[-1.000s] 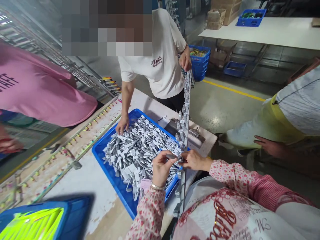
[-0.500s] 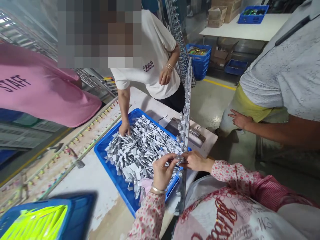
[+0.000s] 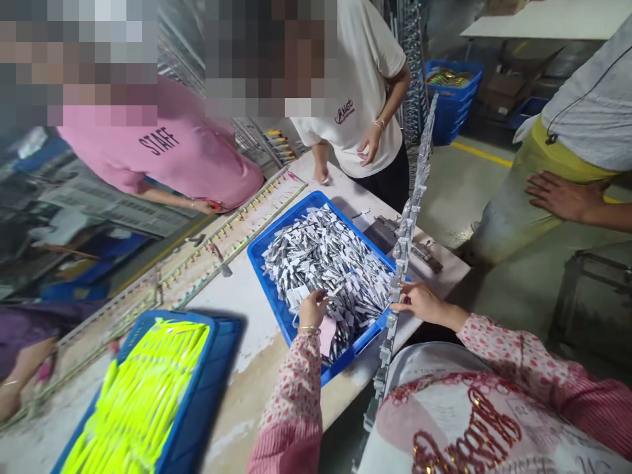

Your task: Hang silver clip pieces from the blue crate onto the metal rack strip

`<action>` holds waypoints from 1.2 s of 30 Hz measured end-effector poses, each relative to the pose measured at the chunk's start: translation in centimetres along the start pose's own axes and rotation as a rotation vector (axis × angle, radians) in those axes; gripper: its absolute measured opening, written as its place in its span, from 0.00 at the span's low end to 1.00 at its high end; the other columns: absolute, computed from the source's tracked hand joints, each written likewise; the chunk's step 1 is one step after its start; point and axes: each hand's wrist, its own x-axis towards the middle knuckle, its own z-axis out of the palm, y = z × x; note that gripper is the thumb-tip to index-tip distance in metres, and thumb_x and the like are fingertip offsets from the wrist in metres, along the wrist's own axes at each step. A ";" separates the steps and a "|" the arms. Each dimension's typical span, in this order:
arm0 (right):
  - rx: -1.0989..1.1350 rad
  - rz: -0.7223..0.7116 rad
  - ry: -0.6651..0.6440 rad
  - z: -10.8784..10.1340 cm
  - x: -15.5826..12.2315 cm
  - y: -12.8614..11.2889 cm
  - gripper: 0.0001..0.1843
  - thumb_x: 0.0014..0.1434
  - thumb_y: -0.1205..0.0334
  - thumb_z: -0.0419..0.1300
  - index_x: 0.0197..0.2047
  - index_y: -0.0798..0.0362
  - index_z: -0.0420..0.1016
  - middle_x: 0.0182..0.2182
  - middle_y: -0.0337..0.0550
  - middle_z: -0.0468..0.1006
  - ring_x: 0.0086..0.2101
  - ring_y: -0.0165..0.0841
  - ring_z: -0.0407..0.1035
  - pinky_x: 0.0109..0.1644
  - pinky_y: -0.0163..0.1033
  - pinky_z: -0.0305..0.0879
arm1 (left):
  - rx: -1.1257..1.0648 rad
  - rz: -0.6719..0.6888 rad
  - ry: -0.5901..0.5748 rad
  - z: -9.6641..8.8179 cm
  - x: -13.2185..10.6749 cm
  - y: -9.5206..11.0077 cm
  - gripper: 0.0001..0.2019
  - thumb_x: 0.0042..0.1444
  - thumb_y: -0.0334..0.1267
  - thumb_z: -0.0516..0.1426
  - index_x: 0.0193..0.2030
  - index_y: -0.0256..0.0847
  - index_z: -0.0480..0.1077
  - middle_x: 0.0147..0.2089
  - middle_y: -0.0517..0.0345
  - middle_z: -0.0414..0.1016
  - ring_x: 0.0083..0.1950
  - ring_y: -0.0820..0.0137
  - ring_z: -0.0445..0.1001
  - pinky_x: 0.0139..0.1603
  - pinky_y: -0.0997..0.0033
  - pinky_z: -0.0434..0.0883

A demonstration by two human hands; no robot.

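A blue tray (image 3: 270,232) on the worktable holds a heap of small silver pieces with white tags (image 3: 328,260). My left hand (image 3: 312,309) reaches down into the near side of that heap, fingers curled among the pieces; whether it holds one is hidden. A long metal strip hung with silver pieces (image 3: 413,191) stands upright at the tray's right corner. My right hand (image 3: 419,301) grips this strip low down, just beside the tray's rim.
A second blue tray of neon-yellow pieces (image 3: 143,395) sits near left. A long rack with coloured bits (image 3: 222,240) lies along the table's far edge. People in a white shirt (image 3: 363,72) and a pink shirt (image 3: 187,158) stand across; another person's hand (image 3: 557,194) is at right. Blue crates (image 3: 451,99) stand behind.
My left hand left the strip and dropped into the silver heap. The view swung left, showing the yellow tray. The white-shirted person's hand left the tray.
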 end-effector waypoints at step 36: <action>0.979 -0.166 0.046 -1.7 -5.0 -12.1 0.15 0.63 0.51 0.59 0.43 0.55 0.69 0.24 0.37 0.74 0.19 0.24 0.68 0.22 0.27 0.65 | -0.830 0.430 -0.091 -11.3 -14.2 14.2 0.11 0.49 0.40 0.66 0.24 0.37 0.72 0.23 0.59 0.72 0.26 0.73 0.69 0.29 0.75 0.65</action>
